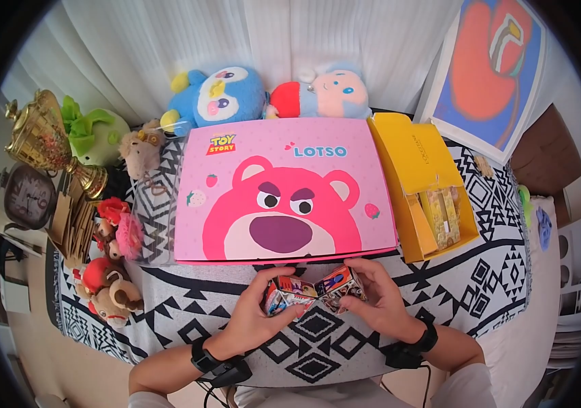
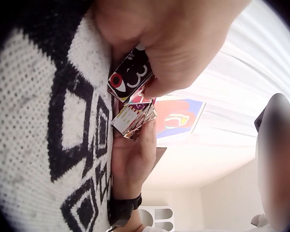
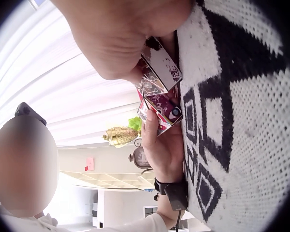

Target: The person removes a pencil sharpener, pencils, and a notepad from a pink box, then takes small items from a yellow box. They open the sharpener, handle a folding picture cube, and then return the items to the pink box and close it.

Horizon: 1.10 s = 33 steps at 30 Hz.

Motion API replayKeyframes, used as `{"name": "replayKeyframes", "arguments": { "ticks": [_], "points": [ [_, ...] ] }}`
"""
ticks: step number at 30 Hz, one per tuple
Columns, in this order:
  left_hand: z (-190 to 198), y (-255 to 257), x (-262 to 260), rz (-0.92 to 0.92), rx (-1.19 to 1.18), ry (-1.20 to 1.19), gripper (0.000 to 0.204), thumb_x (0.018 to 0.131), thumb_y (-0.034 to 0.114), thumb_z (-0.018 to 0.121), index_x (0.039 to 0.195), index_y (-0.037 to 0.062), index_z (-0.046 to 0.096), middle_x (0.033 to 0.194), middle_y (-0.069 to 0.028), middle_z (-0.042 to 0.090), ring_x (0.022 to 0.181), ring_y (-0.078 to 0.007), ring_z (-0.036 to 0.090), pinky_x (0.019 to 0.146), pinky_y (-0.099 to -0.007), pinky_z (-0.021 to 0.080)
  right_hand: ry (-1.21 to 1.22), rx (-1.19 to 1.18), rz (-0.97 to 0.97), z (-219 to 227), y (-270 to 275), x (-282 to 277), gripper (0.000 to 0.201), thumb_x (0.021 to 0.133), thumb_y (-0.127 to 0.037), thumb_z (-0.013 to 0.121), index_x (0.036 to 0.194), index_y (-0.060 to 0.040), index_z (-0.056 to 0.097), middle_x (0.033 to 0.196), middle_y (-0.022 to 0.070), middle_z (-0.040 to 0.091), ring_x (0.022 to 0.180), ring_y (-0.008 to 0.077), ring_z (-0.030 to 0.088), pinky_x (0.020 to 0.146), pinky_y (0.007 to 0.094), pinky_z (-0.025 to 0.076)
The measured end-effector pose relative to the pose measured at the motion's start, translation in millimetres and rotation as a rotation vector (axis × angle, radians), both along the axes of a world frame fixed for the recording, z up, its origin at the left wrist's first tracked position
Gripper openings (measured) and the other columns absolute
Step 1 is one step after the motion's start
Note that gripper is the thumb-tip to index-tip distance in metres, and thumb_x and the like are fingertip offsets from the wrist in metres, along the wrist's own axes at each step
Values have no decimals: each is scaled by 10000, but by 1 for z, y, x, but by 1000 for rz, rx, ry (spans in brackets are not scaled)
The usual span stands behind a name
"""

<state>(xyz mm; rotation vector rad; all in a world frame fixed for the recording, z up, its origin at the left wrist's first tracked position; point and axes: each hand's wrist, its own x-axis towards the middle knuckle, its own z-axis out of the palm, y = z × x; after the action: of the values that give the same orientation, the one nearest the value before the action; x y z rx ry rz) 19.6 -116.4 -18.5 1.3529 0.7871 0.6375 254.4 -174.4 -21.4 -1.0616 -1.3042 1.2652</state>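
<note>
Low over the table's front half, a small folding picture cube (image 1: 292,288) is spread into two blocks in a V, printed with colourful pictures. My left hand (image 1: 253,314) grips the left block, thumb on the near side and fingers round the outer side. The right block (image 1: 337,280) is held the same way by my right hand (image 1: 387,307). In the left wrist view, the cube (image 2: 130,72) shows a black face with a red eye-like circle. From the right wrist, the cube (image 3: 160,107) shows a pale, dark-splattered face and a purple one. The palms hide the outer sides.
Just beyond the hands lies a large pink bear box (image 1: 284,197), with an open yellow box (image 1: 413,153) at its right. Plush toys (image 1: 226,95) sit behind. A gold trophy (image 1: 42,132) and a brown plush (image 1: 110,296) stand left on the patterned cloth (image 1: 195,299).
</note>
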Motion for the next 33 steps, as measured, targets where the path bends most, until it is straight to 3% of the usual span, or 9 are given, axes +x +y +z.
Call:
{"name": "replayKeyframes", "arguments": {
  "ticks": [5,9,11,15,21,27,30,33],
  "points": [
    [1,-2,3,152,-48,-76,580,818,-3,720,1304,-7,402,1113,-116,615,1020,-140,605,870,-256,492,29,-69,30,0,-3,0,618,848,33,648,1383,-24,343,1280,122,503,1161,176,529,980,309,416],
    [3,-2,3,154,-25,-47,555,822,-22,698,1292,-21,404,1141,-129,602,1042,-142,594,885,-256,481,9,-28,7,2,-2,0,607,836,29,643,1372,-22,362,1248,123,522,1126,160,537,961,295,420],
    [2,-2,1,128,116,-35,539,820,-36,676,1285,-27,404,1170,-139,584,1063,-142,579,896,-259,469,-103,7,-57,6,-2,1,573,824,23,645,1340,-16,398,1195,120,552,1081,141,546,940,282,428],
    [0,-2,2,138,60,-64,538,812,-36,668,1282,-21,407,1156,-133,577,1052,-140,569,905,-264,459,-177,-34,-97,7,-2,0,545,811,5,659,1303,-4,425,1133,118,584,1042,133,558,919,277,440],
    [0,-2,-2,125,167,53,568,797,10,706,1286,2,416,1120,-115,561,1015,-144,565,914,-270,452,-212,-35,-142,4,-1,-1,543,803,-35,682,1283,3,429,1072,110,618,978,138,592,873,280,466],
    [-4,-1,-3,-18,166,-91,687,785,29,707,1363,15,336,1292,-144,447,1169,-187,490,997,-317,404,-230,-128,-139,9,-2,1,509,817,-60,699,1261,6,457,1109,110,611,1006,142,588,883,280,460],
    [-9,1,-8,-34,-10,-189,732,774,-4,672,1397,17,287,1349,-152,400,1231,-206,449,1030,-331,377,-96,-135,-112,8,-1,4,476,879,-84,639,1300,7,435,1138,73,565,1028,115,540,931,258,420],
    [-10,4,-10,-69,1,-288,722,771,-56,615,1405,17,278,1369,-154,392,1261,-211,428,1044,-338,365,34,-159,-125,10,-1,4,389,915,-68,550,1282,23,460,1176,134,595,1107,159,553,958,283,424]
  ]
}}
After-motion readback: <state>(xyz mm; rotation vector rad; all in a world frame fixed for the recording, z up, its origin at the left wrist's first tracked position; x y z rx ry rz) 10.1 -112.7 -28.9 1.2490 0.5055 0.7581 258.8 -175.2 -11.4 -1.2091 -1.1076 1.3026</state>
